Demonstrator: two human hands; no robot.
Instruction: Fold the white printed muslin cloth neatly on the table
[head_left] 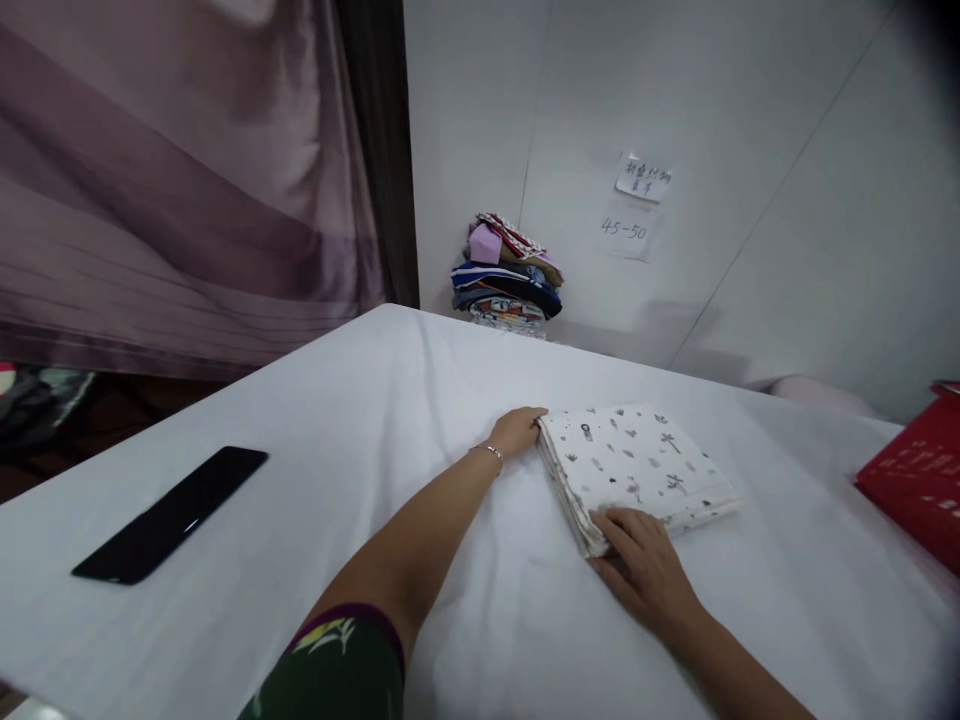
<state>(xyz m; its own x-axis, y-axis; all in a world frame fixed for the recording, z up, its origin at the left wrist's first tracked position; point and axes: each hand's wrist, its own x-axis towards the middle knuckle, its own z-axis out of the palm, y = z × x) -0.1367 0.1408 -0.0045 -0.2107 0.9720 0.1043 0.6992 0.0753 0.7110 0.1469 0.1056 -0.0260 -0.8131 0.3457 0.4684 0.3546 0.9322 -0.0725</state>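
Note:
A folded white cloth with small dark prints (pixel 637 460) lies flat on the white table (pixel 360 420). My left hand (pixel 516 432) reaches out to its far left corner, fingers curled against the folded edge. My right hand (pixel 646 572) rests at the near corner, fingers spread flat, with the fingertips on the cloth's edge. A thin bracelet sits on my left wrist.
A black phone (pixel 171 514) lies face up at the left of the table. A stack of folded colourful clothes (pixel 507 276) stands at the far edge by the wall. A red box (pixel 916 482) is at the right edge. A purple curtain hangs at the left.

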